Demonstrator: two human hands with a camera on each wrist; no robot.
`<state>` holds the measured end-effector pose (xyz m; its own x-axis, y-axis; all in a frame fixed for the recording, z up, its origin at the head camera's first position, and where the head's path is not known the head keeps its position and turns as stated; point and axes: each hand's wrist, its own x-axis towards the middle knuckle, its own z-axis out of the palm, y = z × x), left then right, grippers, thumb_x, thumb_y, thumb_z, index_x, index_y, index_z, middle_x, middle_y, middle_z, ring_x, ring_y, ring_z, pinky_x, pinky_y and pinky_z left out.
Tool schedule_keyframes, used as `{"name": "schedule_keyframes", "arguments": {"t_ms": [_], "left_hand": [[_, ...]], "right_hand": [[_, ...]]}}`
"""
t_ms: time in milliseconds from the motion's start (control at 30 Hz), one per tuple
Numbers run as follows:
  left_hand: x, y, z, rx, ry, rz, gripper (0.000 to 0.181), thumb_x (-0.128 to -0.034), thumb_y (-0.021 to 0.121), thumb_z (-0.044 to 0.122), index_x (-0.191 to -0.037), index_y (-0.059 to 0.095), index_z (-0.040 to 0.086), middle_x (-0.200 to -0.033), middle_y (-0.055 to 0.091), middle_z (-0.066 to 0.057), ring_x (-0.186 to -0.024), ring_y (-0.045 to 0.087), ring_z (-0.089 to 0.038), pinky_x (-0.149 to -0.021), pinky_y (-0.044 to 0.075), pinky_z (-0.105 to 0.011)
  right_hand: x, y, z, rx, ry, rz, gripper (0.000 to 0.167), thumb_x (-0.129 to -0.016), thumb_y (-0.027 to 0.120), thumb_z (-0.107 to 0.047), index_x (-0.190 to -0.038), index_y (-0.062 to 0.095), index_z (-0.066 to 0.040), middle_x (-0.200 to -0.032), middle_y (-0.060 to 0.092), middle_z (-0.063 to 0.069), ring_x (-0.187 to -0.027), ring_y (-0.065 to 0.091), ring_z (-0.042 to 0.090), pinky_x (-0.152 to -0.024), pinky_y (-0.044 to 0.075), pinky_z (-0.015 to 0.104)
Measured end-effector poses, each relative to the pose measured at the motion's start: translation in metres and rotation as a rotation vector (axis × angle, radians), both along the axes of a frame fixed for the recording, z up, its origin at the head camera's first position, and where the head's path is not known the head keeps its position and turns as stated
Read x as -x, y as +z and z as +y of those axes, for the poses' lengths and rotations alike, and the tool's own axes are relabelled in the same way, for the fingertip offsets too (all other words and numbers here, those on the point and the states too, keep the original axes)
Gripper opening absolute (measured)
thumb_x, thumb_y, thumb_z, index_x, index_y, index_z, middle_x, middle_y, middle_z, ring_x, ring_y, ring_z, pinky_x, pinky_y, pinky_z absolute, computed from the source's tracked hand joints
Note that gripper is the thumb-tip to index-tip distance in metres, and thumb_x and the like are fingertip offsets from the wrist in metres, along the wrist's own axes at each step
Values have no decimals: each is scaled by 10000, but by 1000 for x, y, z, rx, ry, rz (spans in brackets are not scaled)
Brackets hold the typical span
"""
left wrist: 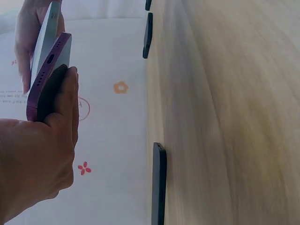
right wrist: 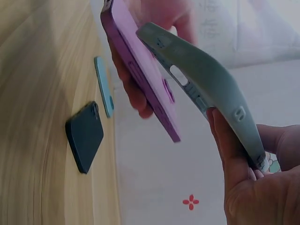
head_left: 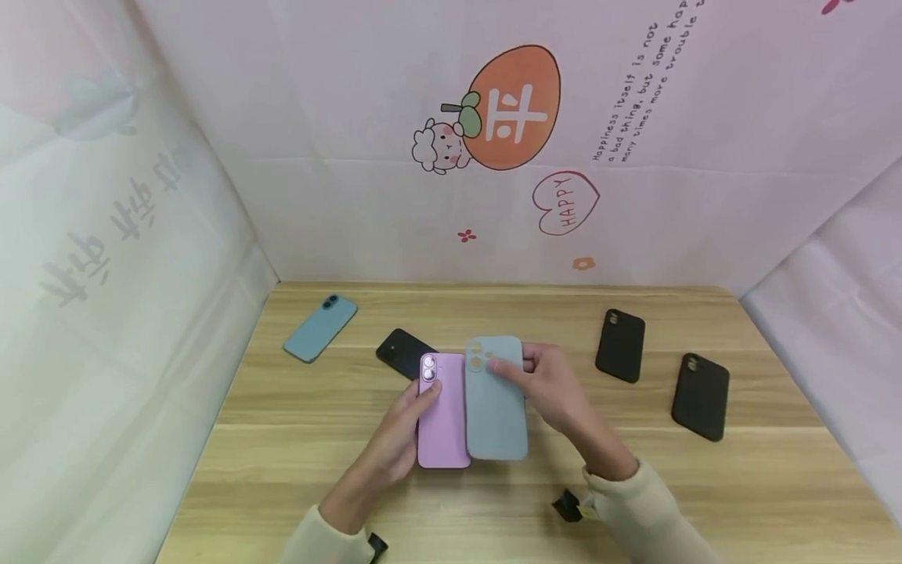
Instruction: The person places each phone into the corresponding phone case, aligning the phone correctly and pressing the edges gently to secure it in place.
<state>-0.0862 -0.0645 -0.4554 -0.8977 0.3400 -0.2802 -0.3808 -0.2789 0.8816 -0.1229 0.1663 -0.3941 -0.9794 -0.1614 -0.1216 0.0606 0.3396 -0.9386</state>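
My left hand (head_left: pixel 396 440) holds a purple phone (head_left: pixel 444 427) by its left side, its back and twin camera lenses facing up and the thumb lying on it near the lenses. My right hand (head_left: pixel 557 388) grips a pale blue-grey phone case (head_left: pixel 497 419) at its upper right, thumb beside the camera cutouts. Seen from above, the case's left edge meets the phone's right edge. In the right wrist view the case (right wrist: pixel 201 70) stands tilted beside the purple phone (right wrist: pixel 140 70), apart at the lower ends, with open cutouts along its side. Both are raised off the table.
On the wooden table (head_left: pixel 282 454), a blue phone (head_left: pixel 320 329) lies at back left. A black phone (head_left: pixel 403 351) is behind the purple one, partly covered. Two black phone cases (head_left: pixel 620 346) lie to the right. Printed cloth walls (head_left: pixel 352 211) enclose the back and sides.
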Motion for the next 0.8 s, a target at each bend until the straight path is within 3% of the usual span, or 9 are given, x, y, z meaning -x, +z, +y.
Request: {"name": "schedule_keyframes", "arguments": {"t_ms": [200, 267, 500, 800], "left_hand": [[-3, 4, 4, -113, -16, 25, 690, -1130, 450, 383, -1678, 187, 55, -1706, 238, -190, -1592, 171, -333, -1315, 118, -516], [-4, 4, 6, -141, -29, 28, 685, -1132, 443, 377, -1683, 176, 70, -1722, 211, -171, -1608, 128, -322, -1322, 82, -517], [-7, 7, 9, -129, -91, 54, 683, -1130, 444, 358, -1687, 152, 90, -1683, 264, -204, -1550, 248, -344, -1294, 173, -520], [-10, 7, 14, -75, -99, 47, 690, -1133, 461, 353, -1697, 128, 136, -1617, 372, -211, -1441, 426, -304, -1231, 306, -490]], "right_hand": [[0, -1, -17, 47, 41, -2, 335, -1001, 758, -215, -1178, 733, 68, -1002, 802, 166, -877, 782, 231, -770, 659, 362], [0, -1, -22, 60, 44, -5, 339, -996, 763, -220, -1174, 735, 67, -998, 802, 163, -870, 778, 225, -767, 658, 357], [2, -7, -32, 105, 63, -20, 332, -1003, 753, -198, -1191, 723, 74, -990, 800, 177, -858, 780, 234, -745, 657, 353], [0, -13, -38, 68, 58, -25, 296, -997, 755, -224, -1152, 743, 27, -921, 800, 120, -782, 752, 201, -661, 614, 287]]}}
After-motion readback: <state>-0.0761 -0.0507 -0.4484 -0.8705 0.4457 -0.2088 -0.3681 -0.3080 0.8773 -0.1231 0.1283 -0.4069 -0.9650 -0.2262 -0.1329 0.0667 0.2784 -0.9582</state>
